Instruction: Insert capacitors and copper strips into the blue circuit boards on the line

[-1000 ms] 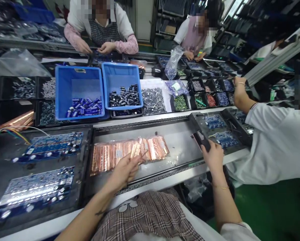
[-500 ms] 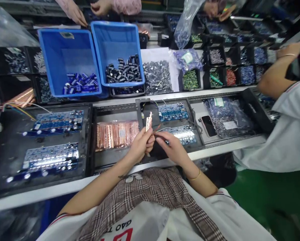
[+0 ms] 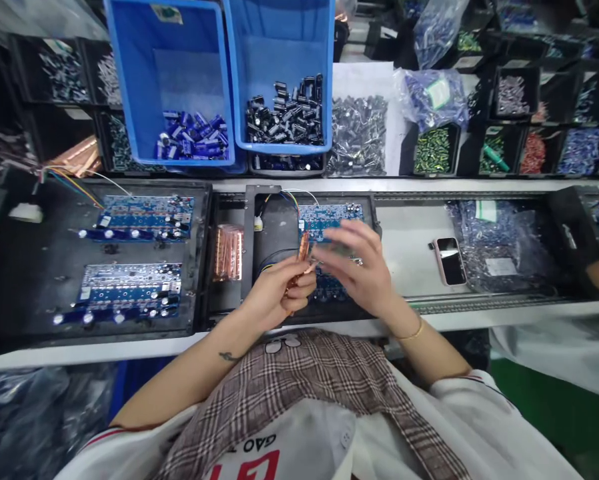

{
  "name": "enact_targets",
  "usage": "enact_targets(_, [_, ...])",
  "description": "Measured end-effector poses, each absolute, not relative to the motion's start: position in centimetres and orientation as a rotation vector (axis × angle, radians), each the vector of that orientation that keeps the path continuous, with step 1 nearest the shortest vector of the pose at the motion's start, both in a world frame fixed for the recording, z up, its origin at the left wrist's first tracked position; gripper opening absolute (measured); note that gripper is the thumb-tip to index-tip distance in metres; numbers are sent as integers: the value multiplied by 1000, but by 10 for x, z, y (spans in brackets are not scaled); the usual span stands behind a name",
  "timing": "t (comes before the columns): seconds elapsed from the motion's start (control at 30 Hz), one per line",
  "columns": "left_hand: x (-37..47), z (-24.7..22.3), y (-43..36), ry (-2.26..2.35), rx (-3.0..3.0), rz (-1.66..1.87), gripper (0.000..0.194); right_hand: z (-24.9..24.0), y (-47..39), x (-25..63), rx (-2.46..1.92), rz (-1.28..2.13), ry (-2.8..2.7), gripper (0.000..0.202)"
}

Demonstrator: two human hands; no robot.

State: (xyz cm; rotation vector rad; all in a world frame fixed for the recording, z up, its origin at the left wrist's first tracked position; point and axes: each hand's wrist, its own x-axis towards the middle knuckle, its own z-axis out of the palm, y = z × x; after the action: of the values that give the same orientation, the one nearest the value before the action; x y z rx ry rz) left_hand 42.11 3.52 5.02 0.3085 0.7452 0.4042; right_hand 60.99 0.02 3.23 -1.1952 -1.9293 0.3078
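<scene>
Upright in my left hand [image 3: 287, 290] is a small bunch of copper strips [image 3: 303, 247], its fingers closed round the lower part. My right hand [image 3: 362, 263] hovers just right of the strips, blurred by motion, with its fingers stretched out and apart. Nothing can be made out in it. Below both hands lies a black tray [image 3: 274, 233] with a blue circuit board [image 3: 332, 215] at its back. A second blue board [image 3: 329, 285] in front is mostly covered by my hands. Thin coloured wires run from the tray's back left corner to the back board.
Another black tray [image 3: 144, 252] on the left carries two populated boards. Between the trays lie more copper strips [image 3: 228, 253]. Blue bins [image 3: 177, 73] of capacitors stand behind. A phone [image 3: 449, 261] and bagged parts [image 3: 494, 233] lie right. Small component boxes [image 3: 437, 150] line the back.
My right hand has lifted away from my left hand and its fingers have spread. The middle tray now sits nearer the left tray, covering more of the copper strips. The view has shifted.
</scene>
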Motion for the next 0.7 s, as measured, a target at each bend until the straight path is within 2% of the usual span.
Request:
enact_targets(0.07, [419, 48, 39, 695, 261, 284, 26, 43, 8, 628, -995, 145, -2269, 38])
enact_targets(0.13, [419, 39, 38, 736, 333, 267, 29, 48, 21, 645, -921, 123, -2409, 32])
enact_targets(0.2, [418, 24, 35, 863, 531, 334, 32, 42, 39, 660, -1059, 87, -2384, 27])
enact_targets(0.3, [410, -1, 28, 1057, 945, 346, 33, 18, 68, 674, -1326, 18, -2361, 31])
enact_targets(0.47, [388, -15, 26, 1187, 1337, 270, 31, -20, 97, 671, -1402, 104, -2441, 33])
enact_targets(0.7, [352, -14, 31, 1158, 1205, 290, 26, -36, 109, 646, -1391, 229, -2398, 33])
